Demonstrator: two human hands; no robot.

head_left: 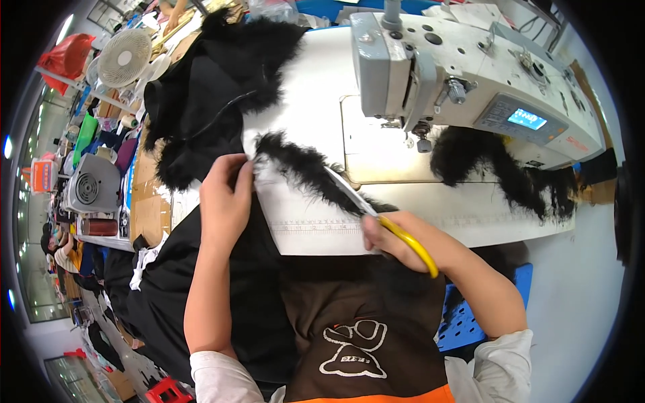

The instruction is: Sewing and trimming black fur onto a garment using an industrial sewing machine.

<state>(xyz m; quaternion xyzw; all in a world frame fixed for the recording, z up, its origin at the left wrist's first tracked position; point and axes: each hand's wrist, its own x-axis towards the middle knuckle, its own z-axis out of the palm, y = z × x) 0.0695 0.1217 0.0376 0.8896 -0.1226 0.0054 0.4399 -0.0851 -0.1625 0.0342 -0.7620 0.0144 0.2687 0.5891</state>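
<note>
Where the strip of black fur trim lies slantwise across the white sewing table, the blades of the yellow-handled scissors meet its lower end, seemingly mid-cut; whether the blades have bitten through yet cannot be told. The right hand is wrapped snugly around the scissor handles, fingers curled through and over the yellow loops. The left hand presses down on the upper end of the trim, fingers bent and held close together, pinning fur and the black fabric beneath it at the table's edge. Judging by how things lie, the trimming looks partway along: 1 further length of black fur rests uncut under the arm of the sewing machine, well apart from the scissors, and a big heap of fur-edged black cloth sits at the table's far left. Beyond that, a small white fan stands on a crowded neighbouring bench.
</note>
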